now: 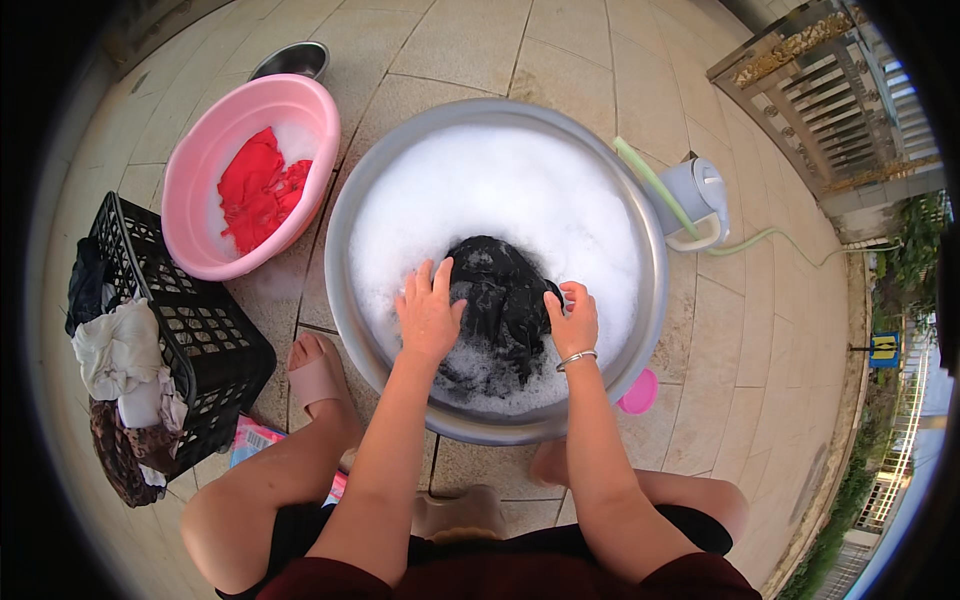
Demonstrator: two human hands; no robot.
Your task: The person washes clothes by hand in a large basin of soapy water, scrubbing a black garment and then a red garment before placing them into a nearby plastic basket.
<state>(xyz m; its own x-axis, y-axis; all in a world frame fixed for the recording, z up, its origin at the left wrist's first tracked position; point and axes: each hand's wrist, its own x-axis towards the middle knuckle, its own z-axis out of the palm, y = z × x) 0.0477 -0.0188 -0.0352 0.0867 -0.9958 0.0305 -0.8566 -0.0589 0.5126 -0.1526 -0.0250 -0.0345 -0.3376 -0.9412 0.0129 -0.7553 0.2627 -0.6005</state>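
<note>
"One step is showing: which?"

"Washing, seemingly: left hand (427, 322) and right hand (574, 328), fingers parted, are flanking black cloth (500, 290) lying in suds (480, 180), frame centre; next move is probably calling for gripping."

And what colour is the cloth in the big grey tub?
The cloth is black, seen best in the head view.
</note>
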